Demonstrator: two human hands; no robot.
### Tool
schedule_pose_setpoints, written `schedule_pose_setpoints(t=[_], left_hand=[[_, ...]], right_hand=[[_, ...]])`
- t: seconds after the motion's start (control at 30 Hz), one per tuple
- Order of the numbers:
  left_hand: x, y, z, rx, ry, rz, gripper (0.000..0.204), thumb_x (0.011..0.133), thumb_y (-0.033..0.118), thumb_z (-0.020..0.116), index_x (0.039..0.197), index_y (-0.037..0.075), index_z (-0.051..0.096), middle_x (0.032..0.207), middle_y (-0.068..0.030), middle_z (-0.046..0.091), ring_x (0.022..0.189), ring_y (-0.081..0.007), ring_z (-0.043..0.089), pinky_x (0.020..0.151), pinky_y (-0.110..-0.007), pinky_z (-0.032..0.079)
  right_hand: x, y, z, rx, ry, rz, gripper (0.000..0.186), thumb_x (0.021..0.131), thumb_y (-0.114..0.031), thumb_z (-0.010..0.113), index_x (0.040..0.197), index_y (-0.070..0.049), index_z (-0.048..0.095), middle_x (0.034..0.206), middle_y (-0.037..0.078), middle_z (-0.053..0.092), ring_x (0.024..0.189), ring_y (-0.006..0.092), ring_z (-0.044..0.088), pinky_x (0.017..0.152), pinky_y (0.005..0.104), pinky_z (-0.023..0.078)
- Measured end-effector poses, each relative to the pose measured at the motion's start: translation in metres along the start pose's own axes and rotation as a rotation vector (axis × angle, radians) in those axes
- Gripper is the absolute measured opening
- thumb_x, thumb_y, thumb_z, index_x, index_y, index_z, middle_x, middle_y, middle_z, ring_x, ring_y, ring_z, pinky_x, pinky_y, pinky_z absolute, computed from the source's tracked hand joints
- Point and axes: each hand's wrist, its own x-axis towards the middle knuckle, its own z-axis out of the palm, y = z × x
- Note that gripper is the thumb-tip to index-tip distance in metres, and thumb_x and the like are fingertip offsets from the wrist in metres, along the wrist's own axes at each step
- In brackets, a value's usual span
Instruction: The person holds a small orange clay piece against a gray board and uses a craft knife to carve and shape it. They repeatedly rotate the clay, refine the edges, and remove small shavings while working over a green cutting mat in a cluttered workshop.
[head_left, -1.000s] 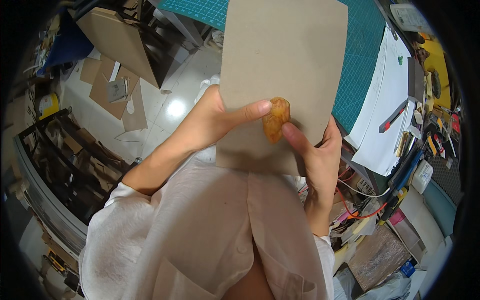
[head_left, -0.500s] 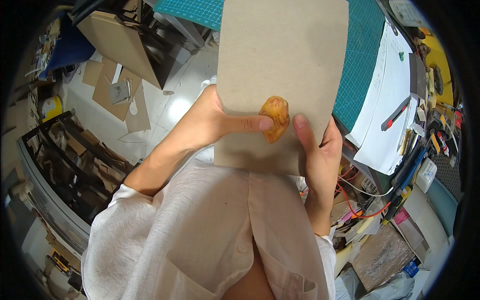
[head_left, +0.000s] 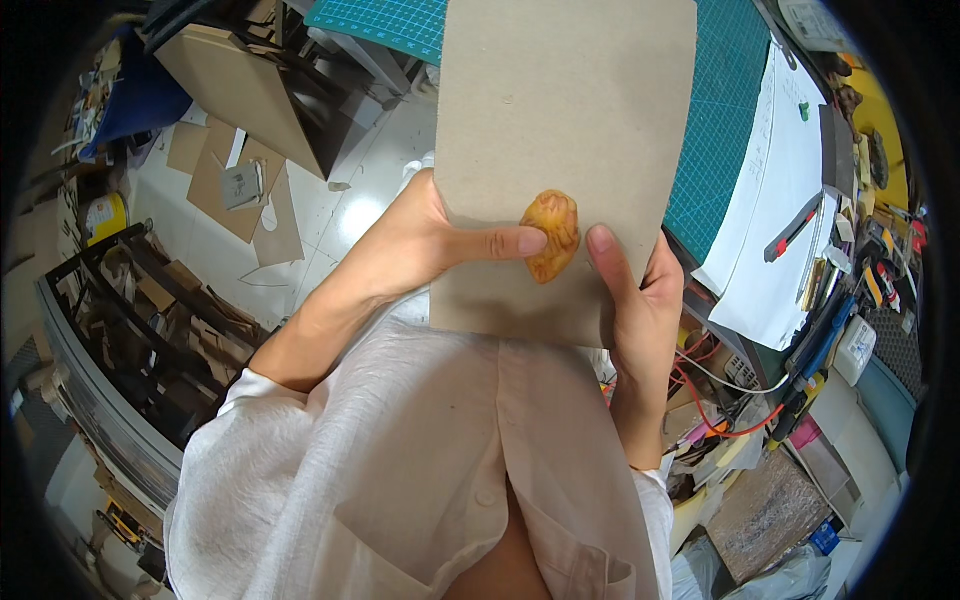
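Note:
A beige cardboard sheet (head_left: 560, 110) is held up in front of me between my two hands, with an amber-yellow oval piece (head_left: 548, 215) with a mottled, uneven surface on its lower middle. My left hand (head_left: 420, 240) grips the sheet's left edge, its thumb stretched across the front and resting on the amber piece, its other fingers hidden behind. My right hand (head_left: 645, 310) grips the lower right edge, fingers curled behind it and thumb upright on the front, just right of the amber piece but apart from it.
Beyond the sheet are a green cutting mat (head_left: 720, 150) and white papers (head_left: 750, 260), with a utility knife (head_left: 790, 230) and cluttered tools along the right. Cardboard offcuts (head_left: 280, 235) lie on the floor at the left, near a leaning board (head_left: 240, 80) and a dark metal rack (head_left: 150, 310).
My left thumb has moved down onto the middle of the amber piece, and my right thumb has moved up and rightward off it. Little differs from half a second ago.

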Motion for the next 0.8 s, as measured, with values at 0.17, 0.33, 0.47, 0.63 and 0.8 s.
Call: schedule_pose_setpoints(t=[0.17, 0.33, 0.47, 0.63, 0.8], left_hand=[[0.0013, -0.0001, -0.0008, 0.023, -0.004, -0.019, 0.042, 0.078, 0.016, 0.079, 0.113, 0.000, 0.063, 0.104, -0.0087, 0.067, 0.097, -0.0156, 0.063, 0.085, -0.029, 0.051], [0.0005, 0.0021, 0.0004, 0.000, -0.001, -0.031, 0.042, 0.078, 0.017, 0.079, 0.114, 0.000, 0.063, 0.105, -0.0087, 0.067, 0.097, -0.0152, 0.062, 0.085, -0.029, 0.051], [0.0004, 0.0040, 0.0003, 0.008, -0.007, -0.033, 0.044, 0.078, 0.017, 0.080, 0.114, 0.000, 0.062, 0.106, -0.0084, 0.067, 0.098, -0.0149, 0.062, 0.085, -0.029, 0.051], [0.0009, 0.0066, 0.0016, 0.005, 0.010, -0.049, 0.047, 0.076, 0.017, 0.081, 0.115, 0.000, 0.061, 0.107, -0.0085, 0.067, 0.099, -0.0151, 0.062, 0.087, -0.030, 0.050], [0.0012, 0.0056, 0.0008, -0.001, 0.018, -0.065, 0.048, 0.076, 0.017, 0.081, 0.116, 0.000, 0.061, 0.108, -0.0091, 0.067, 0.100, -0.0160, 0.062, 0.088, -0.030, 0.049]], right_hand=[[0.0014, -0.0019, 0.0012, -0.009, 0.022, 0.003, 0.037, 0.091, -0.024, 0.068, 0.115, 0.001, 0.059, 0.101, 0.005, 0.067, 0.089, 0.0085, 0.058, 0.079, 0.0229, 0.046], [0.0014, -0.0034, 0.0013, -0.019, 0.012, 0.005, 0.037, 0.091, -0.025, 0.068, 0.115, 0.002, 0.059, 0.101, 0.005, 0.067, 0.089, 0.0087, 0.058, 0.079, 0.0233, 0.047], [0.0013, -0.0022, -0.0005, -0.014, 0.003, 0.015, 0.038, 0.090, -0.025, 0.068, 0.115, 0.002, 0.059, 0.102, 0.006, 0.067, 0.090, 0.0091, 0.058, 0.080, 0.0237, 0.047], [0.0032, -0.0018, 0.0000, 0.017, 0.019, 0.022, 0.038, 0.090, -0.025, 0.069, 0.115, 0.001, 0.059, 0.103, 0.006, 0.066, 0.091, 0.0098, 0.059, 0.080, 0.0243, 0.047], [0.0028, -0.0043, 0.0024, 0.005, 0.024, 0.030, 0.038, 0.090, -0.024, 0.070, 0.116, 0.001, 0.059, 0.104, 0.006, 0.066, 0.092, 0.0099, 0.059, 0.081, 0.0242, 0.047]])
